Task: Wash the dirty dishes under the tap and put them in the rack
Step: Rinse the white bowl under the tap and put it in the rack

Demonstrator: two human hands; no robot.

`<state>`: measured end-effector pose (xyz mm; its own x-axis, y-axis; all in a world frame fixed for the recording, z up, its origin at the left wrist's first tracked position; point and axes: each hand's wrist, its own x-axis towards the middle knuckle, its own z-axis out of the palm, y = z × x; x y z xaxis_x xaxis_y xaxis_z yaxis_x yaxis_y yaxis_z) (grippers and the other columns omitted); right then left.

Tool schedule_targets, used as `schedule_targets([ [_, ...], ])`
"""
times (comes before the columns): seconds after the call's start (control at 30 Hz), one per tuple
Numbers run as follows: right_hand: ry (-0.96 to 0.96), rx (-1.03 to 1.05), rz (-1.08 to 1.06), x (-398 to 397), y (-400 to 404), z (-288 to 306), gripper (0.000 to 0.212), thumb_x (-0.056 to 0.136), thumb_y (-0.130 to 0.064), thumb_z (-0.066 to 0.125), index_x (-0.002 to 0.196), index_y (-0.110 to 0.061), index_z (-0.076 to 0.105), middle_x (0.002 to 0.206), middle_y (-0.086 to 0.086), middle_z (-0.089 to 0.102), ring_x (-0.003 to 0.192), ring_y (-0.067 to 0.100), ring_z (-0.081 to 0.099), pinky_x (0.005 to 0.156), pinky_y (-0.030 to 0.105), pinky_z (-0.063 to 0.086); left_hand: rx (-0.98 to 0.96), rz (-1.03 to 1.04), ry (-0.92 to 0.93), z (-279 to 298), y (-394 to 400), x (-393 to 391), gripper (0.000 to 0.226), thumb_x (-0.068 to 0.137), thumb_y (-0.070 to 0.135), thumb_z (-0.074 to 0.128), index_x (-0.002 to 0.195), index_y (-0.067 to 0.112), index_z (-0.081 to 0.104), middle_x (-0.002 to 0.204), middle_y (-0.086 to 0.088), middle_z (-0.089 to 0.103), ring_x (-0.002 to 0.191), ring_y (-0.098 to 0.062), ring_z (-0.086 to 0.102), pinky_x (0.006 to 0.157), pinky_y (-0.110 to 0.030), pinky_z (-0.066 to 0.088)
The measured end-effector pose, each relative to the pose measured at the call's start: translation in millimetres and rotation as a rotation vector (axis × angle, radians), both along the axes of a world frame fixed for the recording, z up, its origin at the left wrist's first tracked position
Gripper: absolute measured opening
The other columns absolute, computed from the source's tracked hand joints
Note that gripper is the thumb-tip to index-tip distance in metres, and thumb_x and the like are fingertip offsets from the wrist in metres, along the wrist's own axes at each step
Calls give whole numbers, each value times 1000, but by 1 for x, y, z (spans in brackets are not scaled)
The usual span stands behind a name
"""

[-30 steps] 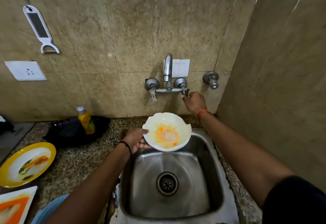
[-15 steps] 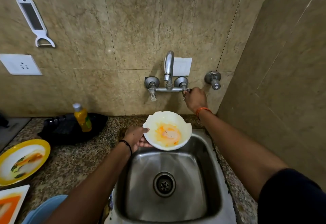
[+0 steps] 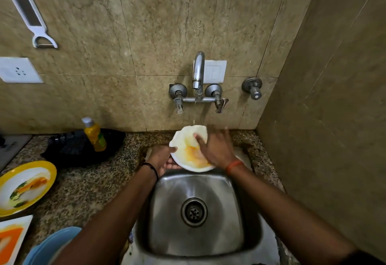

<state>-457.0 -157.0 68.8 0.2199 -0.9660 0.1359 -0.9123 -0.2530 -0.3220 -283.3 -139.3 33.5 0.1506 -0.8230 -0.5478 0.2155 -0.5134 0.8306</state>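
A white bowl (image 3: pixel 188 141) with a wavy rim and orange food stains is held over the back of the steel sink (image 3: pixel 248 221). My left hand (image 3: pixel 161 157) grips its left rim, thumb on top. My right hand (image 3: pixel 216 149) lies inside the bowl with its fingers spread flat on the stained surface; it is blurred. A thin stream of water falls from the tap (image 3: pixel 198 72) onto the bowl's far edge. No rack is in view.
On the granite counter at left are a yellow-rimmed dirty plate (image 3: pixel 25 185), a white square plate with orange sauce (image 3: pixel 10 239), a blue dish (image 3: pixel 52 244), a yellow bottle (image 3: pixel 95 135) and a black pan (image 3: pixel 69 150). A tiled wall stands close on the right.
My right hand left the right tap handle and came down into the bowl. Water now runs from the tap. The bowl has moved slightly toward the wall.
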Motion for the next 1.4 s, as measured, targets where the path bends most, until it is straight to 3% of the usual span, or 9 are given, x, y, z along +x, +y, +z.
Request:
schedule_targets([
  [0.1, 310, 177, 343, 3, 33, -30, 86, 90, -72, 22, 147, -9, 31, 153, 17, 32, 145, 27, 24, 120, 47, 5, -12, 26, 20, -2, 0, -4, 22, 93, 6, 53, 114, -3, 56, 86, -17, 68, 72, -29, 67, 46, -35, 58],
  [0.23, 529, 160, 190, -8, 24, -37, 130, 57, -98, 1, 149, -9, 28, 148, 22, 38, 141, 34, 28, 117, 55, -7, -47, 61, 50, -13, 3, -5, 29, 94, 8, 54, 120, -4, 56, 97, -20, 69, 78, -31, 69, 49, -35, 57],
  [0.37, 489, 232, 348, 11, 45, -37, 108, 77, -83, 37, 147, -2, 26, 150, 22, 33, 138, 37, 31, 116, 47, 20, -47, 94, 60, -20, 6, -5, 32, 95, 12, 53, 125, 1, 56, 105, -19, 67, 78, -28, 68, 53, -36, 58],
  [0.57, 448, 263, 169, 4, 32, -39, 106, 79, -84, 21, 147, -3, 32, 151, 22, 33, 142, 34, 26, 118, 47, 14, -40, 127, 83, -29, 12, -5, 22, 96, 9, 52, 116, 4, 58, 98, -22, 66, 72, -30, 66, 47, -33, 58],
  [0.7, 29, 425, 417, 26, 46, -39, 79, 85, -75, 37, 148, -27, 32, 153, 0, 37, 141, 23, 32, 113, 40, 30, -26, 123, 52, -31, 13, -11, 18, 95, 8, 53, 107, -1, 63, 63, -13, 66, 46, -21, 63, 41, -25, 52],
  [0.93, 594, 235, 197, 19, 34, -39, 93, 88, -73, 27, 152, -6, 17, 156, 26, 18, 143, 38, 23, 117, 51, 10, -36, 128, 111, -30, 10, -11, 21, 96, 11, 52, 114, 5, 59, 96, -20, 67, 74, -30, 67, 60, -40, 58],
  [1.07, 397, 288, 396, 15, 45, -38, 81, 86, -70, 43, 143, -12, 37, 144, 16, 46, 125, 34, 49, 102, 42, 40, -20, 126, 77, -32, 9, -2, 17, 97, 13, 52, 109, 5, 60, 89, -19, 68, 72, -30, 67, 47, -33, 57],
  [1.2, 193, 415, 446, 15, 41, -35, 69, 89, -70, 36, 144, -28, 37, 138, 6, 54, 124, 29, 52, 97, 40, 44, -17, 95, 40, -34, 10, -2, 17, 95, 10, 53, 107, 2, 62, 81, -17, 68, 67, -30, 66, 58, -38, 59],
  [1.4, 396, 368, 307, 3, -7, -36, 68, 98, -56, 28, 154, -22, 11, 162, 10, 0, 149, 27, 11, 117, 45, 22, -44, 31, 58, -25, 8, -4, 14, 93, 5, 54, 105, 4, 61, 76, -16, 70, 57, -26, 70, 52, -38, 60],
])
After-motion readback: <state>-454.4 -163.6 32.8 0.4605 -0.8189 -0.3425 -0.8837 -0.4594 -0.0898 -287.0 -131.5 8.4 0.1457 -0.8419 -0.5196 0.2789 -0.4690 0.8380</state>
